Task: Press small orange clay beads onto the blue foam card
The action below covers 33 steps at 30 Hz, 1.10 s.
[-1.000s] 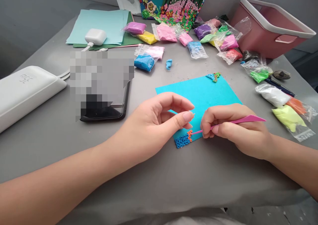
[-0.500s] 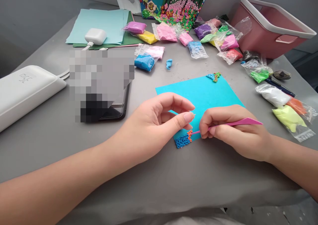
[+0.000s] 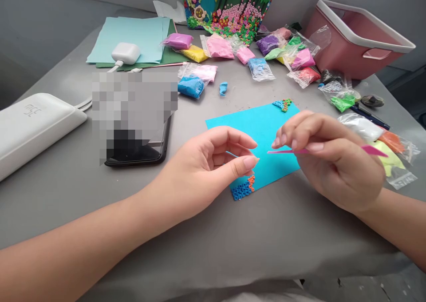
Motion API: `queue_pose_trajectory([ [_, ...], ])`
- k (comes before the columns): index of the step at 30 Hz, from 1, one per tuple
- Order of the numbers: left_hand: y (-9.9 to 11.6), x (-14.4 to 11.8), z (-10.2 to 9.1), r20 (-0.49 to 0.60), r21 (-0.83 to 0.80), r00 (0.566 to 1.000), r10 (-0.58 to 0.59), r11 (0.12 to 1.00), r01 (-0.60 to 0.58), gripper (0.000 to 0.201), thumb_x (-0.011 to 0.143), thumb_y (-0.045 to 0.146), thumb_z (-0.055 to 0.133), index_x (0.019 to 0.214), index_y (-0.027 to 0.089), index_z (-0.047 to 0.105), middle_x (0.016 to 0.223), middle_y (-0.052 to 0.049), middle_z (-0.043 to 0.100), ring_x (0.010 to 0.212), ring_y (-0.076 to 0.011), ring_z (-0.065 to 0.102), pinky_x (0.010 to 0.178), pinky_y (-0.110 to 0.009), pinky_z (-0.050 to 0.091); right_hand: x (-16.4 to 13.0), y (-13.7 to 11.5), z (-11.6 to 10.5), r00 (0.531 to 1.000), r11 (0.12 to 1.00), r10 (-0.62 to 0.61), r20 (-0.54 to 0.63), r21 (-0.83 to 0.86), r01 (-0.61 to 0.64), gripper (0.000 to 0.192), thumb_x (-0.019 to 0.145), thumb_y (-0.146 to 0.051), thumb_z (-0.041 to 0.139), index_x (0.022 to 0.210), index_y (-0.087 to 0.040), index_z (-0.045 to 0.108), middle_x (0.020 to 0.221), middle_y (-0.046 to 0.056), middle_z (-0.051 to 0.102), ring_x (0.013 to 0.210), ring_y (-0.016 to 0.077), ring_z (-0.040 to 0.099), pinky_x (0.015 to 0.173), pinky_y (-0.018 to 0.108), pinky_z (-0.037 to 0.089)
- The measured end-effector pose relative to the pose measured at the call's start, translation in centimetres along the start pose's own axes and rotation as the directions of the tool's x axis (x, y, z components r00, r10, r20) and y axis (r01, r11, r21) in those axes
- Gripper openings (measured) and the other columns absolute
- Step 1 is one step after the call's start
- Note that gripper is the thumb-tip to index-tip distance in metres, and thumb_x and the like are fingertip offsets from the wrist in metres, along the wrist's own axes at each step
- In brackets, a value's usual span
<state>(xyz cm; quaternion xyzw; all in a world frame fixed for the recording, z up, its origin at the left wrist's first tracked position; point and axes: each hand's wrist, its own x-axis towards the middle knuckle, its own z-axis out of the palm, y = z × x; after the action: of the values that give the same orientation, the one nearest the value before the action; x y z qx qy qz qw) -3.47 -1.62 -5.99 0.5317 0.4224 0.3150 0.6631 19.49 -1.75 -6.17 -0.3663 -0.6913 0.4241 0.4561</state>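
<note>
Two bead clusters point(image 3: 242, 190) sit on one blue sheet point(image 3: 239, 121); the right hand point(image 3: 337, 164) pinches one pink tool point(image 3: 283, 151), the left hand point(image 3: 209, 164) curls, fingertips parted.

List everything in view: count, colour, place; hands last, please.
Sheet: one, bright blue, centre.
Rings: many, blue, orange, green, on two sheet corners.
Stick: one, pink, over sheet.
Bags: over ten, mixed colours, far and right.
Lump: one, blue, beyond sheet.
Box: one, pink, far right.
Picture: one, multicoloured, far edge.
Papers: several, pale blue and green, far left.
Scrap: one, white, behind papers.
Case: one, white, on papers.
Cable: count unclear, white, near case.
Power bank: one, white, left edge.
Phone: one, black, left.
Pen: one, dark, right.
Bundle: one, dark, beside pen.
Table: one, grey, underneath.
Left hand: one, over sheet edge.
Right hand: one, holding stick.
</note>
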Motion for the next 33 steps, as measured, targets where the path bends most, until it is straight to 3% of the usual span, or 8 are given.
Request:
queue_pose_trajectory([
  [2, 0.0, 0.0, 0.0, 0.021, -0.048, 1.000, 0.008, 0.999, -0.007, 0.021, 0.082, 0.030, 0.082, 0.097, 0.024, 0.068, 0.084, 0.007, 0.073, 0.079, -0.0083, 0.073, 0.072, -0.015, 0.060, -0.3, -0.4, 0.3, 0.991, 0.966, -0.129, -0.016, -0.226, 0.122, 0.030, 0.091, -0.004, 0.045, 0.090, -0.026, 0.066, 0.091, 0.004, 0.060, 0.088, 0.0191, 0.060, 0.080, 0.036, 0.052],
  [4, -0.1, 0.0, 0.0, 0.043, -0.083, 0.999, 0.016, 0.996, -0.013, 0.022, 0.082, 0.027, 0.083, 0.098, 0.024, 0.068, 0.084, 0.007, 0.076, 0.082, -0.0090, 0.074, 0.075, -0.015, 0.061, -0.5, -1.0, 0.6, 0.973, 0.874, -0.223, 0.065, -0.429, 0.229, 0.028, 0.096, -0.008, 0.049, 0.101, -0.028, 0.068, 0.093, 0.004, 0.062, 0.081, 0.0168, 0.061, 0.073, 0.034, 0.054],
  [6, -0.1, 0.1, 0.0, 0.056, -0.112, 0.998, 0.014, 0.994, -0.007, 0.023, 0.081, 0.023, 0.083, 0.098, 0.023, 0.068, 0.086, 0.007, 0.077, 0.084, -0.0091, 0.075, 0.076, -0.015, 0.061, -0.5, -1.4, 0.9, 0.943, 0.790, -0.275, 0.185, -0.515, 0.332, 0.024, 0.096, -0.011, 0.057, 0.109, -0.027, 0.069, 0.094, 0.005, 0.063, 0.077, 0.0149, 0.063, 0.067, 0.031, 0.056],
  [9, 0.0, 0.2, 0.0, 0.081, -0.156, 0.997, 0.004, 0.988, 0.009, 0.027, 0.077, 0.017, 0.085, 0.096, 0.023, 0.068, 0.086, 0.008, 0.079, 0.084, -0.0088, 0.076, 0.075, -0.013, 0.061, -0.5, -1.6, 1.0, 0.914, 0.745, -0.300, 0.273, -0.531, 0.403, 0.023, 0.093, -0.011, 0.065, 0.112, -0.023, 0.071, 0.096, 0.006, 0.065, 0.079, 0.0144, 0.067, 0.067, 0.029, 0.058],
  [19, 0.3, -0.1, 0.1, 0.108, -0.087, 0.994, 0.025, 0.996, -0.016, 0.022, 0.078, 0.017, 0.083, 0.095, 0.022, 0.069, 0.084, 0.003, 0.076, 0.081, -0.0128, 0.074, 0.072, -0.020, 0.061, -0.6, -2.0, 1.2, 0.922, 0.770, -0.316, 0.224, -0.508, 0.387, 0.022, 0.091, -0.003, 0.063, 0.098, -0.022, 0.070, 0.088, 0.004, 0.070, 0.078, 0.0132, 0.067, 0.070, 0.027, 0.057],
  [24, 0.3, -0.1, 0.1, 0.079, -0.103, 0.996, 0.040, 0.994, -0.031, 0.016, 0.082, 0.024, 0.081, 0.092, 0.021, 0.069, 0.086, 0.004, 0.071, 0.080, -0.0105, 0.072, 0.069, -0.018, 0.061, -0.7, -1.3, 1.1, 0.988, 0.879, -0.148, 0.040, -0.453, 0.150, 0.013, 0.101, -0.016, 0.051, 0.095, -0.024, 0.060, 0.089, 0.004, 0.062, 0.085, 0.0156, 0.062, 0.079, 0.033, 0.053],
  [28, 0.3, 0.0, 0.2, 0.048, -0.101, 0.998, 0.032, 0.994, -0.027, 0.016, 0.082, 0.026, 0.081, 0.090, 0.021, 0.068, 0.086, 0.005, 0.070, 0.076, -0.0092, 0.071, 0.071, -0.018, 0.061, -0.7, -1.0, 0.8, 0.997, 0.948, -0.049, 0.053, -0.313, 0.063, 0.024, 0.106, -0.033, 0.044, 0.089, -0.023, 0.057, 0.084, 0.003, 0.059, 0.075, 0.0145, 0.056, 0.070, 0.032, 0.048],
  [33, 0.4, 0.1, 0.1, 0.037, -0.039, 0.998, 0.045, 0.998, -0.043, 0.016, 0.082, 0.028, 0.081, 0.090, 0.021, 0.068, 0.088, 0.003, 0.072, 0.076, -0.0120, 0.072, 0.071, -0.021, 0.062, -0.4, -1.3, 1.0, 0.997, 0.929, -0.046, 0.063, -0.365, 0.066, 0.019, 0.102, -0.034, 0.056, 0.087, -0.023, 0.059, 0.079, 0.001, 0.059, 0.065, 0.0130, 0.052, 0.057, 0.029, 0.044],
])
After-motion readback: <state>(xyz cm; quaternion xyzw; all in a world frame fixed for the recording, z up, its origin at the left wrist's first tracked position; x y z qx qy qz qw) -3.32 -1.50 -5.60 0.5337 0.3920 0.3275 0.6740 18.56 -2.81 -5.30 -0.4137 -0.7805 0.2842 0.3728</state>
